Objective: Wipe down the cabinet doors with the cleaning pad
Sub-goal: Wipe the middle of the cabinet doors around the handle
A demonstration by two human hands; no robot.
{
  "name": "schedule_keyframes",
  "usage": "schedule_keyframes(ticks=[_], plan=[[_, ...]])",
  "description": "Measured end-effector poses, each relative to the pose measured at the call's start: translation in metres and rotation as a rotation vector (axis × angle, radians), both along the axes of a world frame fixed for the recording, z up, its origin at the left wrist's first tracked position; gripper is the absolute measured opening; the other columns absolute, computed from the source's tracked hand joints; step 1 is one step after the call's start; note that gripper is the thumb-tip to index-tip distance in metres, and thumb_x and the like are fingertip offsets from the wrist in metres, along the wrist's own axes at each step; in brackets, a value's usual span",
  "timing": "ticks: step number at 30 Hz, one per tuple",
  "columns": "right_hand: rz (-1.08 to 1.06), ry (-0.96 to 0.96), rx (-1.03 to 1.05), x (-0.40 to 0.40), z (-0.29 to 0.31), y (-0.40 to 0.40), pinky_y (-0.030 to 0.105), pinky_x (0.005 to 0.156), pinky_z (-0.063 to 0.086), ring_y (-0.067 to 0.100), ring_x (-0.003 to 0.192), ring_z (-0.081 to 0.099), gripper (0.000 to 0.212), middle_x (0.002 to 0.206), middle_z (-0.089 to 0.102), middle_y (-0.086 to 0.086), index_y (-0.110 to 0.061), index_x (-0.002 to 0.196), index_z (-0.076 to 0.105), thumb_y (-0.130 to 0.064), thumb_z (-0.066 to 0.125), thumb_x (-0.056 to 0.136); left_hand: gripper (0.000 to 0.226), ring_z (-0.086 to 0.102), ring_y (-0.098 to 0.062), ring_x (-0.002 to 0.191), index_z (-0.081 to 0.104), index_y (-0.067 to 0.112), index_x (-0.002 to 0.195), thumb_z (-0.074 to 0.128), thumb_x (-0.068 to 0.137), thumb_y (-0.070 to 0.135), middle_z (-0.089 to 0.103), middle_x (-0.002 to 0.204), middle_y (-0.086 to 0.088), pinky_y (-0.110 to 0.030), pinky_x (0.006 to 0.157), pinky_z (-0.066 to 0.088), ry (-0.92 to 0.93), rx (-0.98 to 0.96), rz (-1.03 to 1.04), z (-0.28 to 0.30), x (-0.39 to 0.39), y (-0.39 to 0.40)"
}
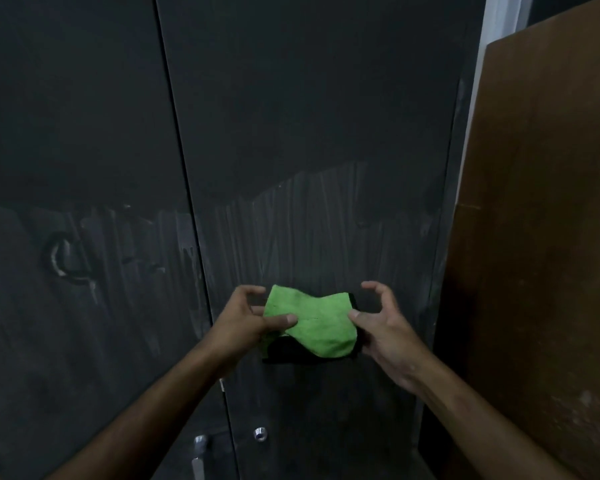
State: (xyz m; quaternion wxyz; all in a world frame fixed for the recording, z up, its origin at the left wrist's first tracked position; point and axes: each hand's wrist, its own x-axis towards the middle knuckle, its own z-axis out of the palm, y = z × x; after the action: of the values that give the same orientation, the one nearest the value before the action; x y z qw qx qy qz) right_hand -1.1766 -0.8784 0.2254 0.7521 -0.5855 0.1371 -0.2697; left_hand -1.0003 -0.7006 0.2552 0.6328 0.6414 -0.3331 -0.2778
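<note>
Dark grey metal cabinet doors [309, 133] ahead, lower halves streaked with pale wipe marks. Green microfibre cleaning pad with black edging [312, 323] held in front of right door, pinched at left edge by left hand [246, 320], at right edge by right hand [381, 323]. Silver handle [199, 452] and round lock [260, 434] below. Brown wooden board [541, 237] leaning at right.

From my feed I see two bare forearms, no sleeves reaching into view, no watch, band or glove on either wrist. The left hand [246, 320] and right hand [381, 327] carry no rings that I can make out; the fingernails are short.
</note>
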Motion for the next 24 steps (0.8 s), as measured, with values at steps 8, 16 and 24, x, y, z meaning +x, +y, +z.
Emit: schedule_keyframes(ticks=[8, 16, 24], plan=[[-0.067, 0.265, -0.729, -0.009, 0.041, 0.001, 0.029, 0.094, 0.057, 0.009, 0.115, 0.064, 0.062, 0.128, 0.064, -0.006, -0.024, 0.136, 0.061, -0.021, 0.087, 0.080, 0.071, 0.072, -0.008, 0.106, 0.063, 0.022, 0.136, 0.095, 0.073, 0.027, 0.073, 0.119, 0.005, -0.027, 0.087, 0.062, -0.549, 0.167, -0.060, 0.027, 0.001, -0.003], [-0.111, 0.404, -1.246, -0.023, 0.098, -0.022, 0.024, 0.092, 0.044, 0.000, 0.111, 0.049, 0.018, 0.114, 0.052, -0.016, -0.035, 0.093, 0.072, -0.035, 0.084, 0.080, 0.025, 0.053, -0.007, 0.098, 0.064, 0.037, 0.087, 0.087, 0.080, 0.044, 0.051, 0.106, 0.012, -0.023, 0.073, 0.046, -1.081, 0.277, -0.131, 0.073, 0.010, -0.005], [0.039, 0.311, -1.205, -0.011, 0.123, 0.002, 0.042, 0.084, 0.060, 0.008, 0.098, 0.068, 0.044, 0.108, 0.070, -0.008, -0.040, 0.114, 0.052, -0.053, 0.079, 0.082, 0.020, 0.065, -0.015, 0.081, 0.067, 0.018, 0.107, 0.079, 0.092, 0.015, 0.068, 0.092, 0.001, -0.030, 0.071, 0.055, -0.785, 0.052, -0.521, 0.109, 0.003, -0.035]])
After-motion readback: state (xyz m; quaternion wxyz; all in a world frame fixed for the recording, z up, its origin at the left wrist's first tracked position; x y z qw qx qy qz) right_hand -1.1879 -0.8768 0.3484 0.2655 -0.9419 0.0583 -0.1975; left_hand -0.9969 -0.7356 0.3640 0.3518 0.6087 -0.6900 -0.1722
